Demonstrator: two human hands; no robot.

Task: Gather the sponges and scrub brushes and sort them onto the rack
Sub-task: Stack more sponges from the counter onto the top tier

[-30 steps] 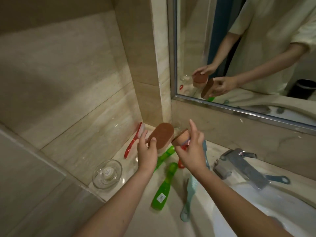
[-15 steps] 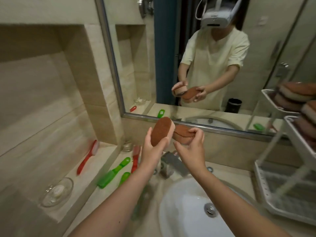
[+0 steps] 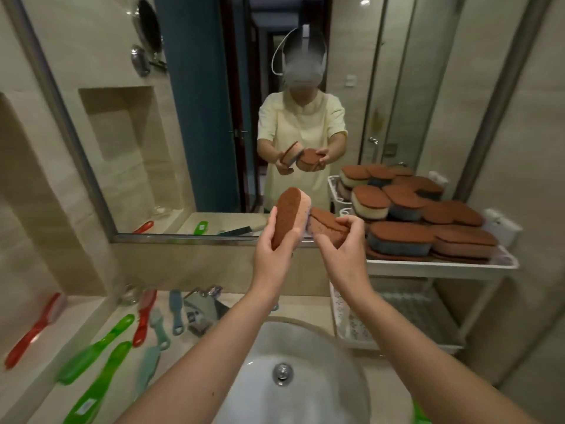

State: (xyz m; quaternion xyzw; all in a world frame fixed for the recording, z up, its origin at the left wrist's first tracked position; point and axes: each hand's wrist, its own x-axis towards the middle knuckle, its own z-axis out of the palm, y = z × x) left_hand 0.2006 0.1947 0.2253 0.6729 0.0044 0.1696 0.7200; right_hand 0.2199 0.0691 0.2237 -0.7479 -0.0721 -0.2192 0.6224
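Observation:
My left hand point(image 3: 276, 255) grips a brown-topped pink sponge point(image 3: 290, 214), held upright on its end. My right hand point(image 3: 344, 252) holds a second brown sponge point(image 3: 325, 223) lying flatter, just right of the first; the two sponges touch. Both are raised over the sink, level with the white rack's top shelf point(image 3: 440, 266), where several brown-topped sponges point(image 3: 400, 237) are piled. Scrub brushes lie on the counter at the left: green ones point(image 3: 94, 358), a red one point(image 3: 143, 316), teal ones point(image 3: 159, 332), and another red one point(image 3: 33, 330) on the ledge.
A white basin point(image 3: 305, 387) with a drain lies under my forearms, a chrome tap point(image 3: 201, 310) behind it. The rack's lower shelf point(image 3: 394, 341) holds nothing. A big mirror point(image 3: 198, 117) fills the wall ahead and shows the person. Tiled walls close in left and right.
My view has swung right from the left ledge to the sink and rack. Both hands, each with its sponge, have moved right and up toward the rack's top shelf.

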